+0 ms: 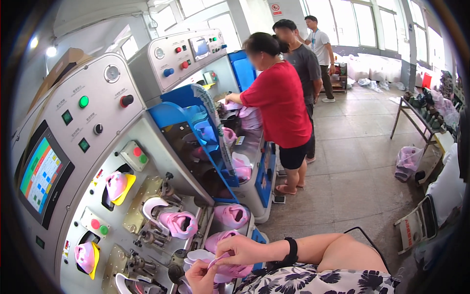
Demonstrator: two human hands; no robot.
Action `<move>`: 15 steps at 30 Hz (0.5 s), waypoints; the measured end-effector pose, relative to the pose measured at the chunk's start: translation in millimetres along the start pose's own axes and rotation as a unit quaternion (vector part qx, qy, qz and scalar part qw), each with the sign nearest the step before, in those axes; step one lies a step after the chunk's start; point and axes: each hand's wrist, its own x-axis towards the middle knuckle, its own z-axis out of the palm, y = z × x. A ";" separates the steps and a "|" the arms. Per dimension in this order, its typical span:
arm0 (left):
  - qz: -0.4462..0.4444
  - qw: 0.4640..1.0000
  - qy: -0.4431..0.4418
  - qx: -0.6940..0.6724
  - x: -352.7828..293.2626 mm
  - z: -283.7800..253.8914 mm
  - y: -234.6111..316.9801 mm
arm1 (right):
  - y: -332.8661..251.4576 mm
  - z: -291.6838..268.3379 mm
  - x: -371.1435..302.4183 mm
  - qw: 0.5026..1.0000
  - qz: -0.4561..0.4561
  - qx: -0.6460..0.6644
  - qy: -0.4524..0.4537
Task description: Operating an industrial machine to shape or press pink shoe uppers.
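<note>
Your left hand (199, 278) and right hand (240, 250) meet at the lower middle of the view, fingers pinched narrow on a narrow pink piece (220, 258) held between them; it sits over a pile of pink shoe uppers (231, 216) beside the machine; a black wristband (292, 250) circles your right wrist; just to the left, another pink upper (183, 225) sits on the machine's metal fixtures, near a curved white clamp (153, 206); farther left, two pink-and-yellow pieces (116, 186) are seated in dark openings of the white machine panel, one above the other, each near a button box (134, 155) with red and green buttons; a lit touchscreen (45, 169) faces out at far left; beyond the blue guard (183, 115), a co-worker in a red shirt (281, 105) reaches toward more pink uppers.
</note>
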 end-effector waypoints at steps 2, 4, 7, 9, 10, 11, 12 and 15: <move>0.082 0.993 0.039 0.079 1.3 5.1 6.0 | -5.2 6.5 2.6 0.998 -0.030 -0.039 0.036; 0.154 0.972 0.079 0.160 -1.6 8.3 12.8 | -11.8 13.0 4.6 0.964 -0.156 -0.161 0.140; 0.225 0.933 0.143 0.240 -6.3 11.3 18.6 | -18.1 12.4 8.9 0.949 -0.186 -0.204 0.153; 0.228 0.934 0.132 0.242 -7.6 8.4 18.2 | -19.4 6.1 11.8 0.944 -0.194 -0.220 0.154; 0.235 0.934 0.118 0.243 -6.9 6.2 16.3 | -19.3 1.5 13.0 0.939 -0.210 -0.212 0.171; 0.231 0.935 0.100 0.249 -7.5 4.1 13.3 | -19.1 -3.4 13.7 0.934 -0.226 -0.204 0.189; 0.229 0.935 0.101 0.251 -8.9 3.4 9.3 | -18.9 -7.3 13.8 0.935 -0.226 -0.202 0.187; 0.153 0.952 0.055 0.259 -12.3 2.6 -2.5 | -19.6 -16.2 13.0 0.937 -0.230 -0.157 0.212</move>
